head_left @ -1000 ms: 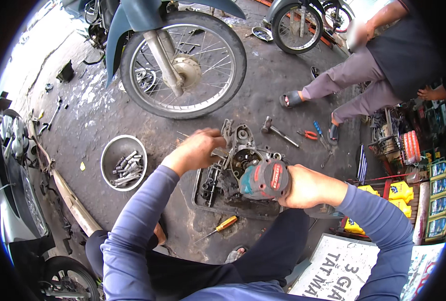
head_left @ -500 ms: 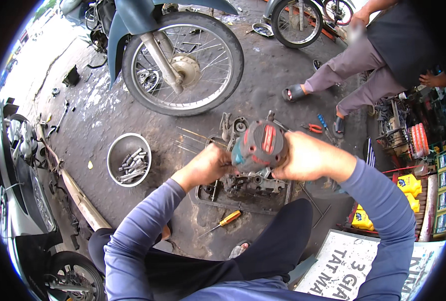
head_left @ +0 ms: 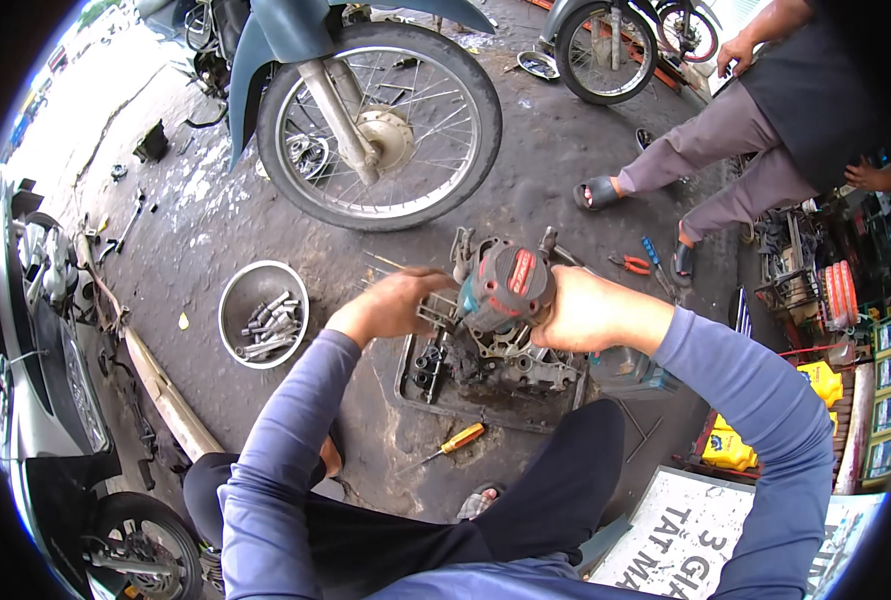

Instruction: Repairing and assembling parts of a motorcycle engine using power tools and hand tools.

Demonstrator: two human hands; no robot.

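My right hand (head_left: 590, 310) is closed around a teal-and-black cordless impact wrench (head_left: 513, 285), its back end facing up. The tool stands over a greasy motorcycle engine (head_left: 515, 370), hiding its own front end and the spot below it. Left of the tool, my left hand (head_left: 393, 303) is closed on a light metal part of the engine at its left side; the fingertips are partly hidden. Beneath the engine lies a dark metal tray (head_left: 465, 408). A yellow-handled screwdriver (head_left: 462, 437) rests on the ground in front of it.
A steel bowl (head_left: 227, 322) of sockets stands at left. Ahead is a motorcycle's front wheel (head_left: 485, 150). Red-handled pliers (head_left: 629, 264) lie at right, near a standing person's sandal (head_left: 597, 192). A white sign (head_left: 670, 530) lies at lower right, near yellow bottles (head_left: 730, 450).
My left hand has shifted left, away from the impact wrench, showing more of the engine's left side. The wrench has moved slightly left and tilted. The other person's raised hand has shifted.
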